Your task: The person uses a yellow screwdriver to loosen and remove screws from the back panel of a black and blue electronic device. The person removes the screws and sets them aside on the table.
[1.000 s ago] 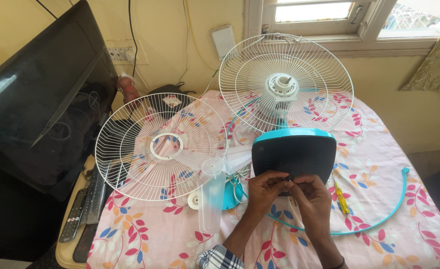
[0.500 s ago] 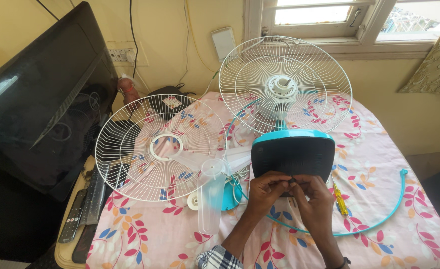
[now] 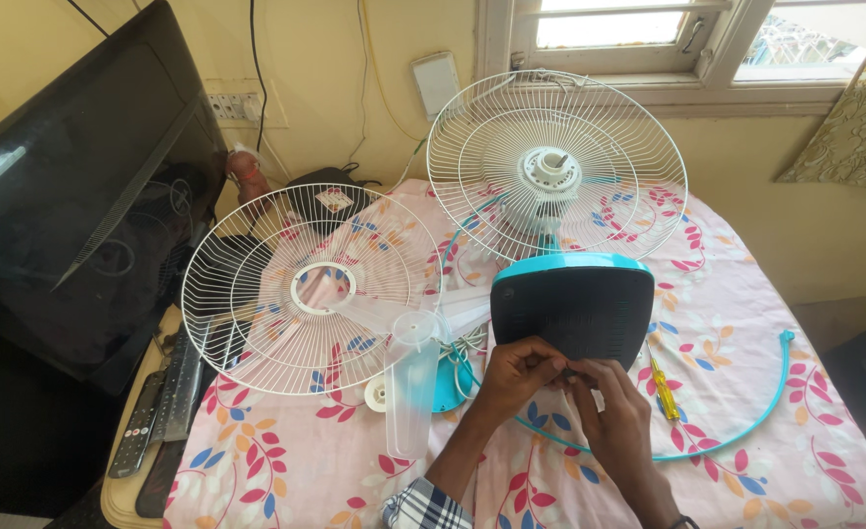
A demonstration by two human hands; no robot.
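Both hands meet at the near edge of the fan base (image 3: 572,309), a dark, rounded-square slab with a turquoise rim that stands tilted on the flowered tablecloth (image 3: 766,470) in the middle of the table. The left hand (image 3: 517,377) has its fingers curled in and pressed against the lower edge of the base; the right hand (image 3: 611,411) lies just beside it, fingertips bunched together at the same spot, touching the left. Whether either pinches some small part there cannot be told, as the fingers hide it. Behind the base stands the back grille (image 3: 556,167) with the motor hub at its centre, upright near the window. To the left the loose front grille (image 3: 311,289) leans over the table edge, and the clear plastic blade (image 3: 413,377) lies in front of it, partly over a turquoise cap (image 3: 450,384). A yellow screwdriver (image 3: 663,388) lies just right of the right hand, inside the curve of the turquoise rim band (image 3: 746,431). A dark television (image 3: 71,206) fills the left side, with remote controls (image 3: 154,411) below it. Compared with half a second ago, the hands sit at the same edge of the base and nothing on the table has shifted.
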